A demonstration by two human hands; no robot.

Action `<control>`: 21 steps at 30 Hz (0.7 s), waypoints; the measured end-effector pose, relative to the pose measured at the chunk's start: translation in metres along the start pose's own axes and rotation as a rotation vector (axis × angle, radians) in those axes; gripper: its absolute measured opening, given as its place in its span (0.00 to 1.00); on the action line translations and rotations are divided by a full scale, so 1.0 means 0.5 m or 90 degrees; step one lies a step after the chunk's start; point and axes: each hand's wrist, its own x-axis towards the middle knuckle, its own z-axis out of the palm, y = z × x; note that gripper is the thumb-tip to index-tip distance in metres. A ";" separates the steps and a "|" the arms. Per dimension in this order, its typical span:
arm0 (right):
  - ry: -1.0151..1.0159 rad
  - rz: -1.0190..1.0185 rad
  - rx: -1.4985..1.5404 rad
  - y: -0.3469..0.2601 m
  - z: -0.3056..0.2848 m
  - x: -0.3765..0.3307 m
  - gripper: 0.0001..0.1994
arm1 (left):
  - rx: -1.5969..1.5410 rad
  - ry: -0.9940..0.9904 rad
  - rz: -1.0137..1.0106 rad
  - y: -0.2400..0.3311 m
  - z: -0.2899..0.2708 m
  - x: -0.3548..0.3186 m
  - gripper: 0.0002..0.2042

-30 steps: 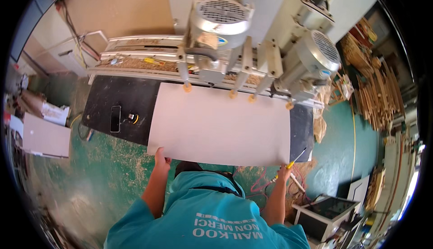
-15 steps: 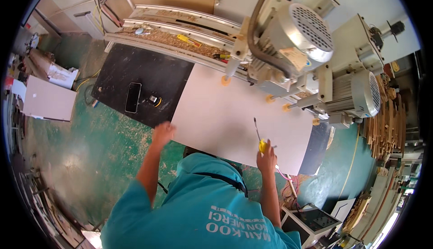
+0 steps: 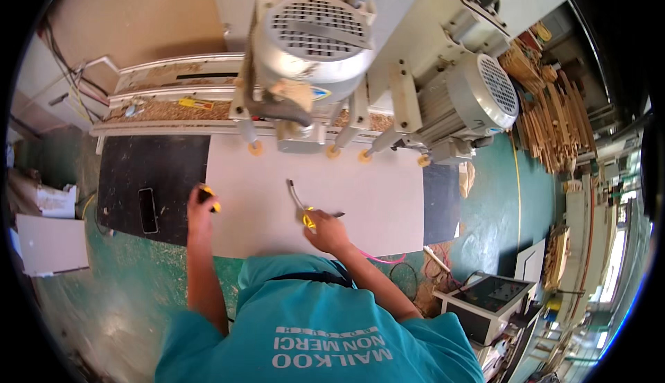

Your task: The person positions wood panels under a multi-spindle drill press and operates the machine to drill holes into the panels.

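Gripping a yellow-handled tool (image 3: 302, 210) at centre frame, the right hand (image 3: 327, 232) is closed around its yellow grip, and a thin metal shaft runs up and to the left from the fist across the white panel (image 3: 360, 189). What kind of tool it is cannot be told for certain. A pink cord (image 3: 379, 259) trails from beneath the right wrist over the panel's lower edge.

Left of centre, the left hand (image 3: 200, 210) is curled shut on a small yellow-and-black object (image 3: 208, 196), held at the left edge of the panel; its kind is too small to tell.

The white panel lies flat across the middle of the frame on a black table top (image 3: 138, 168), which shows bare at the left and as a narrow strip at the right. A dark phone (image 3: 147, 210) lies on the black surface, near the left hand but apart from it.

Above the panel, at top centre, hangs a large grey motor (image 3: 315, 36) with a vented cap; a second motor (image 3: 478, 95) sits to its right. Small orange-tipped rods (image 3: 334, 151) stand just over the panel's upper edge. Sawdust lies along the machine rail (image 3: 166, 109) at upper left. Stacked wooden pieces (image 3: 547, 106) occupy the right of the frame, a control box (image 3: 485, 296) the lower right.
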 end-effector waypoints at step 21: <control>0.027 0.093 -0.136 0.313 -0.150 0.028 0.10 | 0.600 0.501 0.129 -0.086 -0.014 0.119 0.16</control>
